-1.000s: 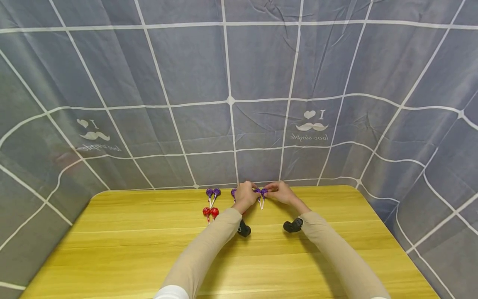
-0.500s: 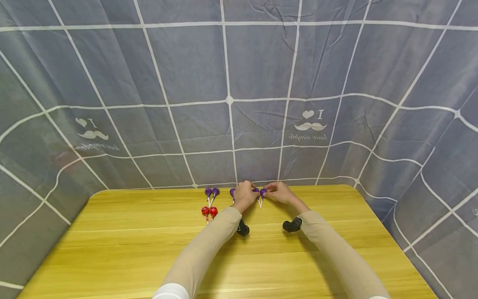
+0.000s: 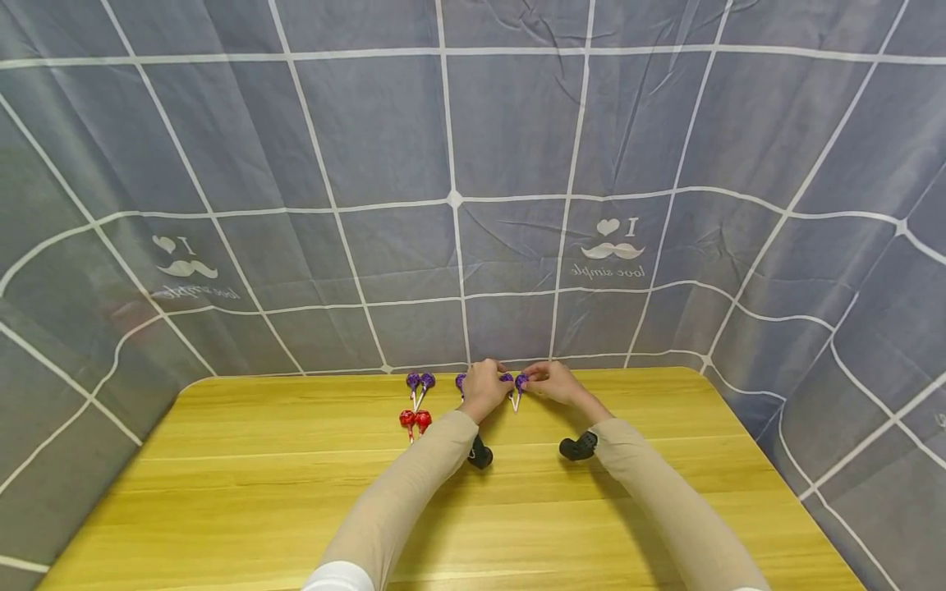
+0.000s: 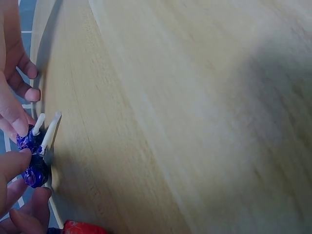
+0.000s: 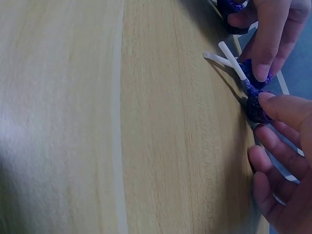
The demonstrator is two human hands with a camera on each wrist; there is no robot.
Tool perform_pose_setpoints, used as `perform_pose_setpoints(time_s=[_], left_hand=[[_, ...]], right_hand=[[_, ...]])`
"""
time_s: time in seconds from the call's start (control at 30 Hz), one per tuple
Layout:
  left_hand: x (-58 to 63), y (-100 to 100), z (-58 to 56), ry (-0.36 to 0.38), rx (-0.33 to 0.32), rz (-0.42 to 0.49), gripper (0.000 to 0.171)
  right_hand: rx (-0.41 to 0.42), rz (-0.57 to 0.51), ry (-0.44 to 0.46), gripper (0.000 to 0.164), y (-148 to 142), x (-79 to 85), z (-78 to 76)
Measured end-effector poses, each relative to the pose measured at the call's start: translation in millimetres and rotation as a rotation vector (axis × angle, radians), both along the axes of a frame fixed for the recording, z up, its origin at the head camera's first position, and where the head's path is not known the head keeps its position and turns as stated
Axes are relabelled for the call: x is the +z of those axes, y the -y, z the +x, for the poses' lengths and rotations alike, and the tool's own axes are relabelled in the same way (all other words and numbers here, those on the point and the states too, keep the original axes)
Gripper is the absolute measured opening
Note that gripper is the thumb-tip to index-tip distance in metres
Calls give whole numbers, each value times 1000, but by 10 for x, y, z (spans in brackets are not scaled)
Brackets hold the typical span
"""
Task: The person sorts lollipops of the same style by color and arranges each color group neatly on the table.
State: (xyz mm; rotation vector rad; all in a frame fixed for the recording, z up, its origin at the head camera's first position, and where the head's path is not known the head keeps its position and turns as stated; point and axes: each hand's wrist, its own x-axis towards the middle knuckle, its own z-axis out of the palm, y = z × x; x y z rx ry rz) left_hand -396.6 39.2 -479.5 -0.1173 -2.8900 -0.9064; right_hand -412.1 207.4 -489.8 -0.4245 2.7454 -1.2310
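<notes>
At the table's far edge, two wrapped purple lollipops lie side by side, their white sticks converging towards the near side. My left hand (image 3: pixel 484 389) pinches the left lollipop (image 5: pixel 259 74) by its head. The head of the right lollipop (image 3: pixel 521 383) is between the thumb and fingers of my right hand (image 3: pixel 554 382). In the left wrist view the two purple heads almost touch and the sticks point away from the edge. Another purple lollipop (image 3: pixel 461 381) is partly covered by my left hand; its lower part is hidden.
Left of my hands lie a pair of purple lollipops (image 3: pixel 427 381) with crossing sticks and, nearer, two red lollipops (image 3: pixel 407 419), partly behind the left sleeve. A grey checked curtain (image 3: pixel 510 246) hangs right behind the wooden table (image 3: pixel 259 476).
</notes>
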Motion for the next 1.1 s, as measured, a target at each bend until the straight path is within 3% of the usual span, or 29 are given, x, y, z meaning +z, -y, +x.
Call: perform_pose_setpoints(time_s=[0.53, 0.67, 0.8, 0.9, 1.1], left_hand=[[17, 92, 24, -55, 34, 8, 21], [91, 140, 20, -99, 63, 48, 14], [186, 201, 40, -115, 113, 143, 16], [278, 294, 70, -119, 142, 193, 19], [402, 686, 178, -182, 165, 157, 19]], right_hand=[[66, -56, 5, 34, -18, -49, -44], [22, -42, -126, 26, -109, 11, -39], [-115, -10, -293, 21, -248, 104, 28], [-173, -4, -387, 23, -360, 181, 92], [-217, 39, -631, 18, -589, 298, 256]])
